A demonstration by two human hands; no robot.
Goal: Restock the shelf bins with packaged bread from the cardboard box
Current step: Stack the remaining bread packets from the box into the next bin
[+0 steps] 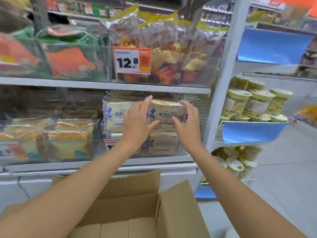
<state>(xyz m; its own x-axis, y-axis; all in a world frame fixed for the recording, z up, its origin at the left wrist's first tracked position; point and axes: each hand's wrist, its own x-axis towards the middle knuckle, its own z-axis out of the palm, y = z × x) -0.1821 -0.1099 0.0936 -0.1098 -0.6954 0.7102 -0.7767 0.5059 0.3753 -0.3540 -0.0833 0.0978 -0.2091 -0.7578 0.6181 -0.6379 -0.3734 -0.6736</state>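
A pale yellow packaged bread loaf (167,114) with blue print lies on top of the stack in the clear shelf bin (164,148) on the lower shelf. My left hand (137,121) rests flat against its left end, fingers straight and thumb spread under the front. My right hand (187,124) grips the right end, its fingers curved round the edge and its thumb on the front. A matching loaf (115,115) sits beside it on the left. The open cardboard box (180,212) stands below my arms; the part of its inside that shows holds no bread.
The bin above (171,69) holds bagged pastries behind a 12.8 price tag (132,60). Sliced bread packs (68,134) fill the bin to the left. A white shelf upright (221,83) stands at the right, with stacked jars (252,103) beyond it.
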